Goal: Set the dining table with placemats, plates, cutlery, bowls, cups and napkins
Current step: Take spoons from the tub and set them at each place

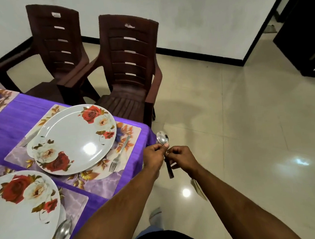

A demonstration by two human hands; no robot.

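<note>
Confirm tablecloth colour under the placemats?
Purple cloth tablecloth, plain with faint streaks; clearest in the head view.

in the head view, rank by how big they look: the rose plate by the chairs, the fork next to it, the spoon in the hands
1. Plate, by far the largest.
2. Fork and spoon: they look alike in length. The left hand and right hand cover part of the spoon, and it is held off the table, so I won't rank them.
</note>
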